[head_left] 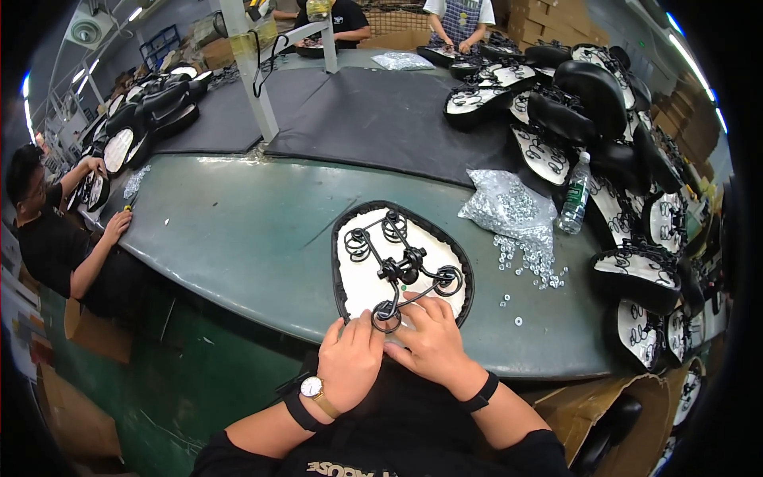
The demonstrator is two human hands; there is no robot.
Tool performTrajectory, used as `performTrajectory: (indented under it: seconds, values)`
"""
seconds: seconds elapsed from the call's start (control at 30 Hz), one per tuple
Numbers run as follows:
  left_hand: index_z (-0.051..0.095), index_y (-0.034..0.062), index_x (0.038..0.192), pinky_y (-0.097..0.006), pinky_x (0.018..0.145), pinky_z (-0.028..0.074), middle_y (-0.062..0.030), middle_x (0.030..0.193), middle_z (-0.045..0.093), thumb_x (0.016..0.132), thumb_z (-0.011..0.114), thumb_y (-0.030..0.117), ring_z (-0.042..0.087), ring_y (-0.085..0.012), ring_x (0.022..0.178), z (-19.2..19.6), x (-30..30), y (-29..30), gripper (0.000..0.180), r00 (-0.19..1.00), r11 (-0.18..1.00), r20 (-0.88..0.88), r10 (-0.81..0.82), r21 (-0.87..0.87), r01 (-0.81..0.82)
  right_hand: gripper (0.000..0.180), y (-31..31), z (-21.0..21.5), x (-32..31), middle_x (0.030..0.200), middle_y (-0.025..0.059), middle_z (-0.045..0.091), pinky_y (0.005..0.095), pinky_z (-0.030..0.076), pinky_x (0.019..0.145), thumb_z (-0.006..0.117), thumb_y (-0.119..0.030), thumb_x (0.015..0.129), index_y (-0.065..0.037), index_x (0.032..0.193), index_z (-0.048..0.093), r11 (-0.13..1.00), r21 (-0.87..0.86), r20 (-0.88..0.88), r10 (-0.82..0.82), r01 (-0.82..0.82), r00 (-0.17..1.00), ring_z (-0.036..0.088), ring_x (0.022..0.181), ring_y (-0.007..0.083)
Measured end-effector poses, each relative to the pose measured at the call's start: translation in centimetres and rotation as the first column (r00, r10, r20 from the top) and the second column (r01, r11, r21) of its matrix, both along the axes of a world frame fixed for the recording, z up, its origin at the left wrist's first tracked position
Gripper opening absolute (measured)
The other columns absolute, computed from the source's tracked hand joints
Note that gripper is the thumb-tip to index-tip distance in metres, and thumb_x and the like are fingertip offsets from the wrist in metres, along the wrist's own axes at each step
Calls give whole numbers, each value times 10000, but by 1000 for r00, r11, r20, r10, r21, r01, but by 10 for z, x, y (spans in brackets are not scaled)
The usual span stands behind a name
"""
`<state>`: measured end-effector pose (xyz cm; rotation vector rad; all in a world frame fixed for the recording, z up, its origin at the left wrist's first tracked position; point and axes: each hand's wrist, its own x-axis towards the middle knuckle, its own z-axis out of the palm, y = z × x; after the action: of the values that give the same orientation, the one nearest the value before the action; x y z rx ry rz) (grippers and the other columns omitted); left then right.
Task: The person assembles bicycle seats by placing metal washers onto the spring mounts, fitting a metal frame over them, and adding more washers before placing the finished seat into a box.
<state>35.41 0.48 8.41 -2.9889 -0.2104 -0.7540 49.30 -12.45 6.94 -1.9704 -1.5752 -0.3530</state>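
Observation:
A bicycle saddle (355, 284) lies upside down at the table's near edge, its white underside up and black padded rim around it. A black wire frame with coil springs (405, 266) and a central clamp is on that underside. My left hand (352, 358) has its fingers bent over the saddle's near end, left of the nearest coil. On the other side of that coil, my right hand (431, 338) is closed at the frame and saddle edge. Both hands touch the saddle; some fingertips are hidden behind the coil and fingers.
A clear plastic bag of nuts (509, 207) has spilled several loose nuts (548, 274) right of the saddle. A water bottle (575, 195) stands beside it. Many saddles (636, 274) are heaped along the right. A metal post (250, 79) rises mid-table. A co-worker (56, 230) sits at left.

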Motion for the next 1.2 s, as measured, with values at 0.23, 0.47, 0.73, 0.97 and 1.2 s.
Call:
performTrajectory:
  seconds: [0.23, 0.47, 0.73, 0.97, 1.2]
  values:
    - [633, 27, 1291, -465, 1037, 484, -134, 1295, 644, 780, 797, 175, 643, -262, 1156, 1, -10, 11, 557, 996, 986, -11, -87, -146, 85, 356, 0, 3, -6, 1168, 61, 665, 457, 422, 989, 812, -340, 797, -142, 1087, 754, 999, 18, 2, -41, 41, 999, 572, 1231, 295]
    - [623, -7, 1299, -495, 1087, 487, -191, 1401, 583, 738, 854, 132, 576, -355, 1312, -11, -23, 11, 623, 989, 919, 85, -124, -365, 147, 323, 4, 2, -5, 1165, 90, 664, 465, 423, 992, 806, -350, 797, -129, 1029, 771, 999, 11, 18, -50, 50, 999, 570, 1254, 319]
    - [615, -18, 1282, -504, 1124, 458, -202, 1420, 548, 701, 883, 201, 491, -379, 1391, -11, -20, 3, 677, 996, 940, 40, -81, -331, 90, 341, 4, 2, -6, 1153, 69, 675, 457, 436, 977, 793, -361, 814, -171, 1095, 764, 998, -2, -3, -56, 56, 998, 588, 1234, 307]
    - [666, 45, 1259, -520, 1151, 382, -169, 1404, 566, 727, 857, 276, 494, -339, 1373, -5, -17, 7, 610, 999, 960, 12, -34, -276, 36, 371, 5, 2, -9, 1154, 73, 675, 453, 438, 965, 791, -371, 811, -163, 1116, 758, 997, 8, 6, -81, 81, 997, 589, 1225, 312]
    - [715, 68, 1184, -460, 951, 429, -94, 1203, 609, 712, 857, 268, 536, -289, 1221, -6, -10, 15, 532, 996, 948, 51, -68, -309, 80, 361, 6, 3, -11, 1164, 86, 675, 448, 440, 948, 785, -397, 817, -164, 1092, 764, 994, 13, 67, -113, 112, 991, 588, 1191, 312]
